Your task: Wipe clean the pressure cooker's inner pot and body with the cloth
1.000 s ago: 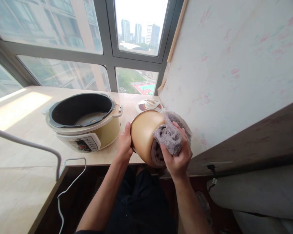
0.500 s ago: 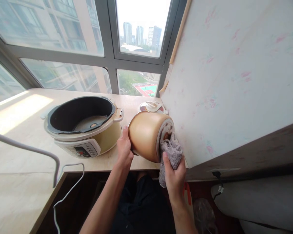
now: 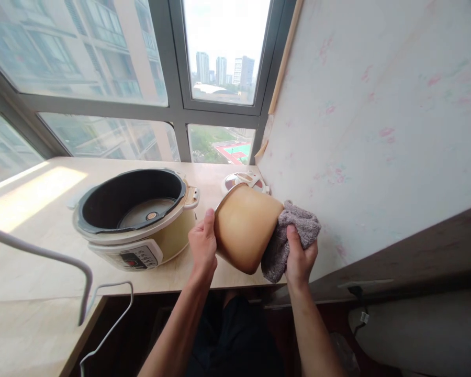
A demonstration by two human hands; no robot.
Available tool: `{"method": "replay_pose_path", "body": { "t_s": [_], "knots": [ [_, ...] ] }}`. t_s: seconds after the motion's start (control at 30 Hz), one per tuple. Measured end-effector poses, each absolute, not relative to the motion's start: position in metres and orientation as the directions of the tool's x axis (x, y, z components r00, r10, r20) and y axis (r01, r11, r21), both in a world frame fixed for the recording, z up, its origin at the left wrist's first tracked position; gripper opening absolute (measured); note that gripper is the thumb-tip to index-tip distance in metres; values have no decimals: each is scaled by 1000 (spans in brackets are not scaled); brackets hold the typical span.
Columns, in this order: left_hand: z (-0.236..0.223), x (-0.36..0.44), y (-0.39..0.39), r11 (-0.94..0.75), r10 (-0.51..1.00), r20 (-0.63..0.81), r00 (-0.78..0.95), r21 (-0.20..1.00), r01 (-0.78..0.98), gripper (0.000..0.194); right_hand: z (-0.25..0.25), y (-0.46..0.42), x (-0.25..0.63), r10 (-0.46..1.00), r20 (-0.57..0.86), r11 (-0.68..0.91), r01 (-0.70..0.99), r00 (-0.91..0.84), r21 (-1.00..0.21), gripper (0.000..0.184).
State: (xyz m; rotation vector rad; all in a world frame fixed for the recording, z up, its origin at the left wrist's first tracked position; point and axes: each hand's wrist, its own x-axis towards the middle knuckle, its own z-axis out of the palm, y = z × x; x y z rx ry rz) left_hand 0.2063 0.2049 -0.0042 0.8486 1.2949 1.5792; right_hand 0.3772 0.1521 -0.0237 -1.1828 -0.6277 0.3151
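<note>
A gold-coloured inner pot (image 3: 245,225) is held tilted on its side above the counter's front edge, its base turned to the right. My left hand (image 3: 204,242) is closed on the pot's rim, thumb up along the edge. In my right hand (image 3: 300,259) is a bunched grey-brown cloth (image 3: 294,230), pressed against the base of the pot and covering it. The pot's inside faces away and cannot be seen. Left of the pot stands an electric pressure cooker (image 3: 172,230), lidless, with a dark cavity and a control panel at its front.
The cooker's lid (image 3: 235,180) lies behind the pot, near the window. A grey cable (image 3: 112,314) loops over the left front edge of the pale counter (image 3: 31,262). A flowered wall (image 3: 377,157) rises close on the right.
The pot has turned so that its base no longer shows. The cloth and my right hand have moved right, and the cloth now covers the base. My left hand keeps its hold.
</note>
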Motion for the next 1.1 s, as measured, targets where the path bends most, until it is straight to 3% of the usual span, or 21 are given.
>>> {"method": "replay_pose_path", "body": {
  "t_s": [0.17, 0.27, 0.4, 0.57, 0.73, 0.97, 1.1],
  "knots": [
    [9, 214, 201, -117, 991, 108, -79, 985, -126, 47, -53, 163, 399, 653, -44, 176, -207, 756, -962, 63],
    [19, 219, 199, -128, 983, 130, 131, 992, -22, 35, -73, 154, 405, 669, -148, 66, -257, 728, -964, 68],
    [23, 229, 202, -257, 957, 219, 191, 945, 203, 27, -86, 136, 412, 651, -265, -60, -300, 711, -952, 72],
    [13, 244, 212, -404, 905, 329, 271, 865, 298, 18, -77, 107, 418, 519, -297, -67, -309, 802, -949, 71],
    [-3, 257, 216, -595, 802, 481, 354, 696, 402, 15, -53, 85, 418, 425, -245, -55, -245, 871, -968, 70],
    [-24, 277, 214, -766, 636, 632, 443, 451, 457, 20, -34, 76, 412, 398, -317, -23, -336, 861, -941, 78],
    [-27, 284, 212, -815, 567, 658, 495, 363, 451, 23, -46, 69, 413, 426, -255, -64, -252, 868, -965, 71]
  ]
}}
